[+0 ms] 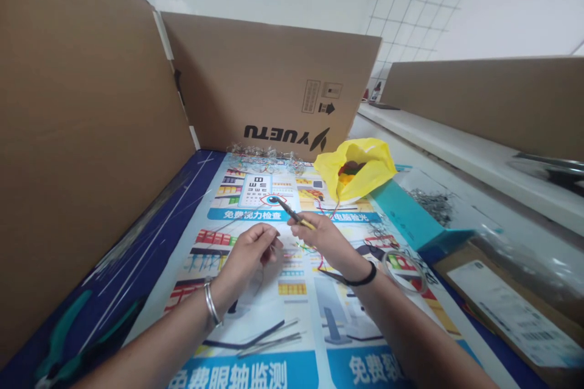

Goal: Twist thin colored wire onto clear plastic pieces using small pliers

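My right hand (322,237) is closed round the yellow-handled pliers (296,216), whose dark narrow jaws point up and to the left over the printed sheet. To its left, my left hand (259,247) is pinched, thumb against fingers. A thin wire seems to run from it, but what sits between the fingertips is too small to make out. A red cord (320,264) hangs by my right hand. Below my hands, several thin metal wires (274,340) lie on the printed sheet (255,298).
A yellow bag (371,179) with coloured things inside stands at the back right. Green-handled pliers (64,334) lie at the lower left. Cardboard walls (269,79) stand behind and left. A blue box (410,213), a wire coil (406,270) and a labelled parcel (515,310) are on the right.
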A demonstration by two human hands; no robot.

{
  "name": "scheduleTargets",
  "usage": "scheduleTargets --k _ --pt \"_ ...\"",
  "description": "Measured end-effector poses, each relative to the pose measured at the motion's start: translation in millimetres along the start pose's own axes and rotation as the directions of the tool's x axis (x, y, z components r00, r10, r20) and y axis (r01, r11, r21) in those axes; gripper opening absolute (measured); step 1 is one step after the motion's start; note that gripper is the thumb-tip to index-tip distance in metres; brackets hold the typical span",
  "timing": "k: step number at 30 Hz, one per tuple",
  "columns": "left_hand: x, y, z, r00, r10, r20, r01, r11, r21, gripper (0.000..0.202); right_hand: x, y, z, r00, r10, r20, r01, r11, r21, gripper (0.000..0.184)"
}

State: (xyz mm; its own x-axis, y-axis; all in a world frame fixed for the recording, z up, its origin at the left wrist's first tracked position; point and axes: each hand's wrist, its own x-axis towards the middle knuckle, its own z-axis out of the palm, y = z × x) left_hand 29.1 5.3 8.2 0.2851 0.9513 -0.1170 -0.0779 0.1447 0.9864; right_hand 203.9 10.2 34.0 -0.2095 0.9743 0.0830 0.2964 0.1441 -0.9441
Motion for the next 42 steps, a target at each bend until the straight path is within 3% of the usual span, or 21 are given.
scheduleTargets --k 6,10,16,22,27,32,36,42 --pt "3.3 -3.1 -1.0 0.989 0.079 0.125 -0.094 0.988 0.126 0.027 1.6 2.9 -2.6 0.999 -0.051 0.017 0.053 0.995 -0.085 0.018" --pt "4.2 -5.7 -0.4 0.993 0.035 0.116 -0.052 0.988 0.149 0.028 0.5 4.4 2.3 0.992 -0.105 0.076 0.114 0.987 -0.111 0.017" --pt "5.4 -11.4 -1.9 0.992 -0.058 0.110 0.064 0.997 -0.053 0.028 1.3 3.3 -2.3 0.993 -0.102 0.055 0.109 0.985 -0.133 0.025" --pt "10.0 -10.3 -8.8 1.000 -0.021 -0.004 0.020 0.998 -0.061 0.028 1.3 -2.3 -24.1 0.995 -0.020 0.098 0.036 0.987 -0.157 0.031" --pt "9.8 -7.9 -10.4 1.000 -0.005 0.004 0.005 0.998 -0.069 0.028 -0.7 -4.8 -35.9 0.976 0.022 0.215 0.011 0.988 -0.152 0.033" --pt "8.1 -6.6 -10.1 0.994 -0.023 0.109 0.035 0.994 -0.104 0.026 -1.0 0.4 -33.2 0.949 0.039 0.314 -0.021 0.998 -0.061 0.035" --pt "6.8 -8.2 -9.0 0.974 -0.090 0.208 0.123 0.981 -0.151 0.026 -0.7 6.3 -27.8 0.931 0.004 0.365 -0.011 1.000 0.017 0.036" --pt "4.0 -7.9 -7.9 0.940 -0.084 0.329 0.151 0.971 -0.186 0.027 -2.2 7.2 -27.0 0.922 -0.010 0.388 -0.015 0.998 0.061 0.035"
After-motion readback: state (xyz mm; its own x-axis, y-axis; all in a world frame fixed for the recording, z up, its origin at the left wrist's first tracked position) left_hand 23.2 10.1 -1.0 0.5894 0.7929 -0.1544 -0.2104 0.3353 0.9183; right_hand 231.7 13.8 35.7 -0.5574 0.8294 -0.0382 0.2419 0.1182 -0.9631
